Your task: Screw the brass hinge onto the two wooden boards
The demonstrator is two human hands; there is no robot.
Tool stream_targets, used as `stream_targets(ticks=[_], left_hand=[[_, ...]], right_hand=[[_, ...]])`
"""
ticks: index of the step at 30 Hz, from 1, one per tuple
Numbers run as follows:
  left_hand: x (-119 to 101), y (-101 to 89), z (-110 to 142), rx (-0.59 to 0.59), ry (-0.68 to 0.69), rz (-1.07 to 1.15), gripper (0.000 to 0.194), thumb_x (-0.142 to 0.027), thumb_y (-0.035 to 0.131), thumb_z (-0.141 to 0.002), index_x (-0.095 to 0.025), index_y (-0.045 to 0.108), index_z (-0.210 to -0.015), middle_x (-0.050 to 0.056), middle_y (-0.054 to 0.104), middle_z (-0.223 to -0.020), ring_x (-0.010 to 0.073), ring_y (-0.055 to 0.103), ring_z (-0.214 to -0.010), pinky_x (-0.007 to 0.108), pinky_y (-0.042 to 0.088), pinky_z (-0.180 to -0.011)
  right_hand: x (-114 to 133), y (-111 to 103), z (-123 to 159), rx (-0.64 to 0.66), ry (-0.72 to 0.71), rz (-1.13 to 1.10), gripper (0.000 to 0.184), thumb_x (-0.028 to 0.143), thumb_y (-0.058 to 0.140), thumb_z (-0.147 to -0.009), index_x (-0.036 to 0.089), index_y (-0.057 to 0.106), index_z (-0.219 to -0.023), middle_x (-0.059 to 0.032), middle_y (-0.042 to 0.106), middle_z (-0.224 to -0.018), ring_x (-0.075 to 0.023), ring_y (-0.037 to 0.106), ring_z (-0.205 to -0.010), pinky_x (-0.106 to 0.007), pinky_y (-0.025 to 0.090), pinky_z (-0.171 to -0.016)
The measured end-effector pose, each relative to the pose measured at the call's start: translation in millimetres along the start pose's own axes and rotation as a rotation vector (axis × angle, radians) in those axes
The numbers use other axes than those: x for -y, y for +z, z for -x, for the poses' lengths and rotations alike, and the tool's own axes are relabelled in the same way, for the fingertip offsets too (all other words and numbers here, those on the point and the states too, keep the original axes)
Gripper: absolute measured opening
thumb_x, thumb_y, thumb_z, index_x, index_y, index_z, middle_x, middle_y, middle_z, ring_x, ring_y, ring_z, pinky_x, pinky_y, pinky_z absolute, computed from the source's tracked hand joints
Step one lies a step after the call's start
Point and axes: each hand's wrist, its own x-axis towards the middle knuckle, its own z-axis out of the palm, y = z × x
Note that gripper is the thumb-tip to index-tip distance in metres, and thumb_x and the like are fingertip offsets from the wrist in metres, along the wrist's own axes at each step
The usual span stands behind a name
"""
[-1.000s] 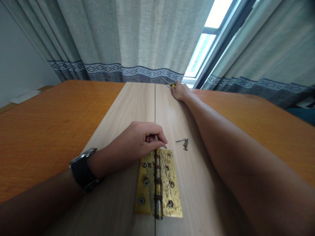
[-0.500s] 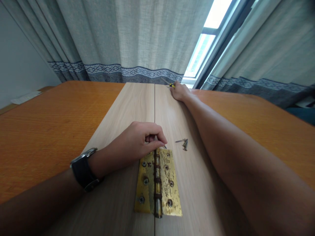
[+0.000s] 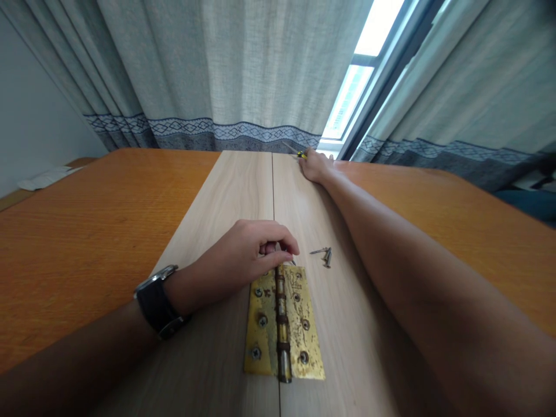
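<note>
A tarnished brass hinge (image 3: 284, 324) lies flat across the seam of two pale wooden boards (image 3: 243, 185), with screws in its holes. My left hand (image 3: 243, 252), a black watch on its wrist, rests at the hinge's far end, fingers pinched together over a small screw near the top right hole. My right hand (image 3: 315, 165) is stretched out to the boards' far edge and closed around a yellow-and-black screwdriver (image 3: 297, 153), whose tip pokes out to the left. Two or three loose screws (image 3: 325, 253) lie just right of the hinge.
The boards lie on an orange wooden table (image 3: 87, 220). Grey curtains (image 3: 217, 69) with a patterned hem hang behind it, and a window gap shows at the upper right. A white paper (image 3: 41, 178) lies at the far left.
The hands stay in place; the view has shifted slightly, so the hinge and the left hand sit a little further right and lower.
</note>
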Motion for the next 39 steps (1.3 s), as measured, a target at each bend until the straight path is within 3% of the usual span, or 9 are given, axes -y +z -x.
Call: stream_targets(ticks=[5, 9, 13, 18, 20, 22, 27, 31, 39], left_hand=[[1.6, 0.0, 0.2, -0.011, 0.015, 0.010, 0.016, -0.006, 0.063, -0.086, -0.016, 0.071, -0.094, 0.001, 0.072, -0.088, 0.0112, 0.062, -0.076, 0.022, 0.047, -0.070], [3.6, 1.1, 1.7, -0.030, 0.060, 0.007, 0.018, -0.006, 0.063, -0.087, -0.016, 0.070, -0.101, 0.002, 0.073, -0.091, 0.0107, 0.063, -0.077, 0.022, 0.048, -0.070], [-0.5, -0.5, 5.5, -0.156, 0.140, 0.009, 0.010, -0.010, 0.062, -0.091, -0.015, 0.069, -0.095, 0.002, 0.072, -0.090, 0.0109, 0.064, -0.080, 0.022, 0.048, -0.070], [-1.7, -1.2, 9.0, -0.203, 0.297, -0.061, 0.009, -0.012, 0.060, -0.094, -0.016, 0.067, -0.091, 0.002, 0.071, -0.086, 0.0116, 0.063, -0.082, 0.024, 0.049, -0.072], [0.8, 0.0, 9.0, -0.164, 0.388, -0.108, 0.011, -0.012, 0.058, -0.096, -0.015, 0.066, -0.090, 0.003, 0.070, -0.085, 0.0123, 0.061, -0.082, 0.024, 0.050, -0.073], [3.2, 1.3, 9.0, -0.105, 0.472, -0.169, 0.015, -0.013, 0.053, -0.099, -0.015, 0.065, -0.091, 0.004, 0.070, -0.086, 0.0134, 0.059, -0.082, 0.026, 0.050, -0.074], [2.1, 2.2, 10.9, 0.016, 0.566, -0.317, 0.018, -0.011, 0.046, -0.101, -0.013, 0.064, -0.101, 0.009, 0.071, -0.096, 0.0160, 0.058, -0.087, 0.029, 0.051, -0.075], [-3.3, 1.2, 12.5, 0.058, 0.576, -0.400, 0.016, -0.010, 0.048, -0.100, -0.011, 0.064, -0.102, 0.009, 0.071, -0.095, 0.0170, 0.058, -0.088, 0.027, 0.052, -0.072], [-10.8, 0.6, 12.9, 0.039, 0.566, -0.504, 0.017, -0.007, 0.046, -0.099, -0.010, 0.062, -0.106, 0.009, 0.067, -0.089, 0.0175, 0.057, -0.085, 0.027, 0.052, -0.070]], right_hand=[[1.6, 0.4, 0.9, -0.039, -0.035, -0.037, 0.036, 0.029, 0.039, -0.097, 0.009, 0.054, -0.123, -0.0247, 0.059, -0.134, -0.0368, 0.047, -0.134, -0.065, 0.016, -0.114], [5.8, -9.3, 1.3, -0.076, -0.067, -0.112, 0.028, 0.028, 0.042, -0.095, 0.012, 0.056, -0.114, -0.0230, 0.062, -0.128, -0.0374, 0.049, -0.131, -0.063, 0.025, -0.111], [6.1, -36.0, 11.1, -0.162, -0.077, -0.221, 0.029, 0.033, 0.035, -0.099, 0.015, 0.054, -0.112, -0.0206, 0.067, -0.115, -0.0365, 0.059, -0.114, -0.054, 0.040, -0.100], [-14.4, -66.7, 65.5, -0.205, -0.089, -0.367, 0.033, 0.047, 0.036, -0.099, 0.021, 0.054, -0.108, -0.0127, 0.070, -0.108, -0.0292, 0.064, -0.104, -0.046, 0.050, -0.090], [-27.2, -70.9, 101.4, -0.144, -0.108, -0.631, 0.032, 0.051, 0.036, -0.099, 0.023, 0.052, -0.107, -0.0098, 0.068, -0.119, -0.0242, 0.064, -0.111, -0.041, 0.054, -0.088], [-39.4, -72.1, 139.0, -0.073, -0.039, -0.875, 0.036, 0.058, 0.046, -0.095, 0.024, 0.054, -0.104, -0.0088, 0.067, -0.122, -0.0234, 0.064, -0.114, -0.041, 0.056, -0.089], [-57.6, -77.5, 207.6, -0.043, 0.134, -1.023, 0.043, 0.064, 0.058, -0.088, 0.024, 0.057, -0.103, -0.0092, 0.067, -0.119, -0.0244, 0.065, -0.115, -0.042, 0.056, -0.092], [-58.3, -87.4, 225.3, -0.054, 0.132, -1.068, 0.047, 0.067, 0.060, -0.085, 0.024, 0.057, -0.103, -0.0101, 0.067, -0.119, -0.0264, 0.064, -0.117, -0.042, 0.058, -0.090], [-54.9, -90.7, 223.9, -0.118, 0.002, -0.997, 0.048, 0.068, 0.056, -0.088, 0.024, 0.056, -0.108, -0.0121, 0.067, -0.118, -0.0281, 0.065, -0.115, -0.048, 0.057, -0.090]])
